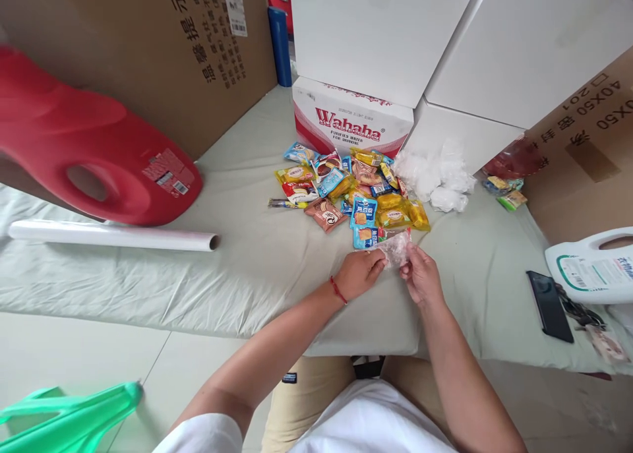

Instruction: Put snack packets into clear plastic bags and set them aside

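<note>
Between my two hands is a small clear plastic bag [395, 248], pinched at both sides. My left hand [360, 271], with a red string bracelet at the wrist, is closed on the bag's left side. The fingers of my right hand [420, 271] pinch its right edge. Just beyond lies a heap of wrapped snacks: blue packets [364, 212], yellow packets [394, 217] and a brown packet [325, 214]. To the heap's right rests a bunch of crumpled clear plastic bags [438, 173]. Whether anything is inside the held bag, I cannot tell.
A Wahaha carton [353, 120] and white boxes [376, 31] stand behind the heap. At left are a red jug [113, 143] and a white roll [113, 235]. A phone [550, 306] and a white detergent bottle [591, 268] lie at right; a green plastic object [74, 413] is below left.
</note>
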### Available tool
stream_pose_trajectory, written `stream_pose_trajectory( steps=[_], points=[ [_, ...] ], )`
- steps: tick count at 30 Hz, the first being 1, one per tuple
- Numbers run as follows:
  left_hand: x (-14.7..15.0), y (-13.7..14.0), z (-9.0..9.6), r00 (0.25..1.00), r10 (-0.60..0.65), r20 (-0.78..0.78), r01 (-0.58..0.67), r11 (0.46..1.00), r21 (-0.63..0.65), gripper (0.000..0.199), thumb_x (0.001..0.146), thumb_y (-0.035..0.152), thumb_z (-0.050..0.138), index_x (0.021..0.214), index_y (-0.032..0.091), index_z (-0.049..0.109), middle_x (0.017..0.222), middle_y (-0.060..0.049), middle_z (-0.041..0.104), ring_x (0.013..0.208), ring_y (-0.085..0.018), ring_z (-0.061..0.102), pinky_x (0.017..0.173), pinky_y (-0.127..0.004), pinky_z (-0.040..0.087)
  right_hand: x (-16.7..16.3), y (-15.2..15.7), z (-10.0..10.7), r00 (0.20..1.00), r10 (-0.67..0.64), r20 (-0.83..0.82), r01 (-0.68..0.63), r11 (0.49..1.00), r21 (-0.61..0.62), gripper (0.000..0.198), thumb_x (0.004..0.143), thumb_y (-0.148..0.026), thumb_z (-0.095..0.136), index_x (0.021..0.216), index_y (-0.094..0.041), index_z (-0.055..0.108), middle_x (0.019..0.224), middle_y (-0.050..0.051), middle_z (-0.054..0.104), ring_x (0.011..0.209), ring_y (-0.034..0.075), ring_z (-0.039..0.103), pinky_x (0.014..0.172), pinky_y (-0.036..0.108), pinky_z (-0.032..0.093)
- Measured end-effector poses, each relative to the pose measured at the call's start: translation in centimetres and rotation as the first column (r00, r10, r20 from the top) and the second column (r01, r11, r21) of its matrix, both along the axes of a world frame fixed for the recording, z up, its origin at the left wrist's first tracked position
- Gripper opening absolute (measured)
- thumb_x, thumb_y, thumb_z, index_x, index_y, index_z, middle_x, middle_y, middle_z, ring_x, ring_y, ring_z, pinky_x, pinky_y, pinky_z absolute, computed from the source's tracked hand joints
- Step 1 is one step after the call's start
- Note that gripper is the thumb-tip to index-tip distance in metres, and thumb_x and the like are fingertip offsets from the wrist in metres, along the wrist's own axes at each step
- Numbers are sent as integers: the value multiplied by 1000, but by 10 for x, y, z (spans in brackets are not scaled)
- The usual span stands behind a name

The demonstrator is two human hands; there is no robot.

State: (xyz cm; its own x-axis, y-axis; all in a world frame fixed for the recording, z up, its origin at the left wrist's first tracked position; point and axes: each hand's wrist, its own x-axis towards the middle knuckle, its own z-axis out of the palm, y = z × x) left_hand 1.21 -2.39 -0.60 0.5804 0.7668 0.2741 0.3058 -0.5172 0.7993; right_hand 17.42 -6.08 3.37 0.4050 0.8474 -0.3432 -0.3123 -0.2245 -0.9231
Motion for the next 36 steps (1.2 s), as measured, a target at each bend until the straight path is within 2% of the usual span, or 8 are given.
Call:
stream_pose_trajectory(
  steps=[3, 7, 9, 15, 21, 26, 30, 36],
  points=[
    [-2, 5, -2, 996, 80, 49, -74, 991, -114, 27, 104, 38, 38, 87, 23, 53, 71, -1, 56, 67, -19, 53, 65, -30, 34, -5, -4, -5, 995, 6, -101, 3, 997, 82, 52, 66, -68, 84, 82, -22, 65, 72, -1, 62, 64, 13, 56, 58, 26, 53],
    [-3, 9, 2, 980, 133, 148, -102, 975, -198, 25, 104, 40, 38, 88, 24, 47, 70, 2, 52, 63, -17, 49, 63, -29, 33, -10, -12, -12, 987, 103, -121, -83, 984, 155, 38, 63, -37, 92, 90, -26, 68, 87, -2, 65, 81, 14, 61, 80, 30, 59],
    [-4, 10, 5, 973, 139, 182, -97, 970, -221, 25, 104, 41, 39, 87, 24, 46, 70, 2, 52, 64, -17, 49, 64, -29, 33, -11, -14, -15, 986, 115, -121, -97, 984, 150, 38, 60, -30, 93, 88, -26, 67, 88, -3, 64, 81, 13, 61, 83, 31, 59],
    [-5, 8, 10, 969, 147, 199, -90, 958, -271, 24, 103, 44, 42, 92, 24, 49, 76, 2, 56, 67, -16, 51, 67, -29, 36, -16, -8, -14, 994, 101, 32, -102, 994, 33, 41, 59, -38, 92, 87, -23, 66, 84, -2, 65, 70, 12, 57, 61, 25, 54],
    [-5, 9, 8, 988, 87, 125, -62, 979, -194, 44, 82, 55, 72, 105, 22, 55, 106, -5, 60, 74, -17, 52, 69, -31, 40, -26, 3, -15, 989, 71, 131, -79, 995, 62, 40, 59, -41, 90, 77, -22, 60, 69, -5, 61, 55, 9, 44, 44, 21, 35],
    [-7, 16, 2, 974, 28, 225, 37, 960, -279, 25, 92, 45, 60, 88, 21, 58, 83, -1, 57, 70, -15, 48, 66, -29, 37, -21, 2, -11, 989, 105, 104, -109, 994, 32, 42, 59, -48, 92, 76, -21, 64, 65, -5, 58, 56, 10, 48, 49, 23, 42],
    [-8, 19, 1, 934, 104, 341, 58, 901, -431, 35, 90, 55, 62, 87, 20, 55, 74, 3, 51, 64, -13, 42, 61, -27, 34, -14, -3, -6, 988, 150, 29, -151, 987, 51, 42, 55, -43, 95, 79, -22, 69, 70, -5, 59, 61, 10, 51, 55, 24, 47],
    [-9, 24, 2, 808, 313, 499, -5, 851, -525, 39, 89, 57, 64, 86, 21, 49, 76, 3, 56, 69, -12, 49, 66, -26, 40, 0, -11, -9, 993, 111, -38, -110, 993, 43, 36, 56, -36, 95, 78, -20, 72, 68, -4, 56, 59, 9, 46, 49, 22, 40]
  ],
)
